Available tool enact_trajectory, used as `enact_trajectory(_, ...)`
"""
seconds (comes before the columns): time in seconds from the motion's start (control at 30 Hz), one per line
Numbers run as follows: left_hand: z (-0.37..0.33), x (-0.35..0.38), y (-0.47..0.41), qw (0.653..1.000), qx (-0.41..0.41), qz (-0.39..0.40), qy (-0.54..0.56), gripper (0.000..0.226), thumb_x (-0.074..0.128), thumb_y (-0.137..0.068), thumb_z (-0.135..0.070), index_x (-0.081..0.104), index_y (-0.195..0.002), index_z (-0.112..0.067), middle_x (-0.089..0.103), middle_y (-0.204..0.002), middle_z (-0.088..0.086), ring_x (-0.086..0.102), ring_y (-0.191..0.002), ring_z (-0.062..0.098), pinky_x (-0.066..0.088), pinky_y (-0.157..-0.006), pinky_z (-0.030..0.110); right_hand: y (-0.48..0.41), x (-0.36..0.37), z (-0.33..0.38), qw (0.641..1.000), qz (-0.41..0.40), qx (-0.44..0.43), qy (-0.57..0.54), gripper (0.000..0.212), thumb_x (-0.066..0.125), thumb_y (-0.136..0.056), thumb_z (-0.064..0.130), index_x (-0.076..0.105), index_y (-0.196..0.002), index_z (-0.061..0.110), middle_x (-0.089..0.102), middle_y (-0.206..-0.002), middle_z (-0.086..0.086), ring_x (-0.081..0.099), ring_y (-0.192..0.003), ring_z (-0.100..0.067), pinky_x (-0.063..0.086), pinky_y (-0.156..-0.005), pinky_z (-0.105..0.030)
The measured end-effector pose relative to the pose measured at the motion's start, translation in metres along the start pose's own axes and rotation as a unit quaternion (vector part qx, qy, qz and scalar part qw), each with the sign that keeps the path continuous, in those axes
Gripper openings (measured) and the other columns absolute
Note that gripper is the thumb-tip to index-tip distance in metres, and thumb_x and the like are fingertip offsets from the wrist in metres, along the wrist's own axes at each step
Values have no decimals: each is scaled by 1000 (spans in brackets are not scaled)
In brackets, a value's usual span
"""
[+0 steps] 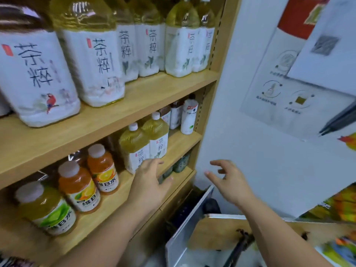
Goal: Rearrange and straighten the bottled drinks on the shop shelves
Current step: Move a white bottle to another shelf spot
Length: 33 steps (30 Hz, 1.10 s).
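Two small green-tea bottles [143,145] with white caps and white labels stand side by side on the middle wooden shelf [181,140]. My left hand [149,180] is open just below and in front of them, fingertips close to the nearer bottle's base, holding nothing. My right hand [229,180] hovers open to the right of the shelf unit, in front of the white wall, empty. Two orange drink bottles [90,176] and a green-labelled bottle [46,207] stand further left on the same shelf. Several large tea bottles [92,53] line the shelf above.
A white bottle [189,117] and small cartons [174,114] stand at the back right of the middle shelf. Dark cans [180,164] sit on the shelf below. A white-edged wooden counter [221,228] lies below my right arm. Posters [289,74] hang on the wall.
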State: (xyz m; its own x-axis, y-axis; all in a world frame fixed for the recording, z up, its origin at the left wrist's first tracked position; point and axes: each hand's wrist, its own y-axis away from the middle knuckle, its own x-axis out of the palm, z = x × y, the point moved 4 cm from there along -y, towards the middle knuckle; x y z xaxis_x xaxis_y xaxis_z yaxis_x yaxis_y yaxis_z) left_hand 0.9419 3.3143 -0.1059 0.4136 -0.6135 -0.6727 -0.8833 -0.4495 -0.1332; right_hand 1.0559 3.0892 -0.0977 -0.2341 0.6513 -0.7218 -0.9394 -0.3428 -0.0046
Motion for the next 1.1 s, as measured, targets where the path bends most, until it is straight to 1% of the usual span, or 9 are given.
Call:
enact_trajectory(0.07, -11, 14, -29, 1000, 3, 24, 6, 47, 71, -89, -41, 53, -131, -31, 46, -134, -11, 46, -126, 12, 41, -106, 32, -21, -7, -7, 1000, -7, 9, 3, 43, 69, -93, 45, 62, -132, 27, 56, -131, 8, 61, -108, -10, 44, -86, -23)
enact_trajectory(0.2, -32, 43, -79, 998, 1, 59, -1, 49, 67, -92, -42, 49, -136, -31, 43, -138, -9, 46, -126, 15, 42, -104, 34, -68, -10, -25, 999, -4, 28, -30, 44, 70, -93, 43, 63, -132, 24, 58, -134, 3, 63, -108, -12, 49, -92, -28)
enact_trajectory(0.37, -55, 75, -146, 998, -47, 41, 33, 39, 58, -100, -34, 49, -138, -28, 47, -142, -2, 48, -127, 18, 42, -109, 41, -156, -7, -29, 997, 14, -9, -73, 46, 68, -96, 39, 60, -137, 20, 61, -135, 4, 62, -109, -14, 50, -91, -28)
enact_trajectory(0.47, -66, 91, -189, 992, -103, 0, 65, 39, 57, -101, -32, 50, -139, -30, 53, -142, -2, 52, -128, 18, 44, -110, 45, -213, 1, -30, 993, 43, -38, -107, 46, 66, -98, 37, 57, -139, 20, 62, -136, 4, 62, -111, -15, 52, -97, -34)
enact_trajectory(0.6, -74, 109, -242, 988, -146, -27, 29, 44, 55, -102, -29, 48, -145, -21, 58, -142, 2, 56, -127, 23, 44, -108, 38, -271, 18, -36, 985, 77, -68, -142, 55, 64, -99, 38, 47, -148, 21, 55, -146, 4, 57, -128, -18, 47, -107, -42)
enact_trajectory(0.73, -67, 123, -274, 982, -191, -10, -10, 40, 51, -103, -38, 53, -137, -17, 64, -135, 12, 59, -121, 32, 47, -102, 39, -302, 40, -39, 971, 121, -77, -192, 53, 58, -101, 22, 41, -151, 24, 54, -138, 8, 58, -123, -15, 49, -105, -37)
enact_trajectory(0.9, -70, 134, -300, 981, -192, -25, -8, 64, 49, -103, -48, 23, -158, -28, 52, -151, 8, 54, -132, 32, 44, -104, 38, -320, 64, -46, 960, 171, -66, -211, 69, 53, -101, 20, 22, -160, 36, 45, -156, 7, 52, -135, -20, 45, -112, -46)
enact_trajectory(1.03, -80, 143, -307, 965, -260, -1, 18, 61, 48, -103, -52, 44, -148, -10, 60, -138, 16, 59, -115, 28, 40, -87, 30, -328, 70, -53, 954, 201, -64, -211, 73, 52, -104, 19, 12, -161, 43, 37, -162, 5, 45, -141, -20, 42, -115, -44)
enact_trajectory(1.1, -83, 145, -310, 963, -270, 9, 13, 63, 50, -103, -50, 43, -147, -6, 59, -139, 18, 58, -120, 31, 40, -87, 30, -330, 70, -54, 950, 214, -66, -219, 74, 52, -104, 18, 12, -160, 45, 35, -163, 4, 42, -144, -20, 40, -117, -44)
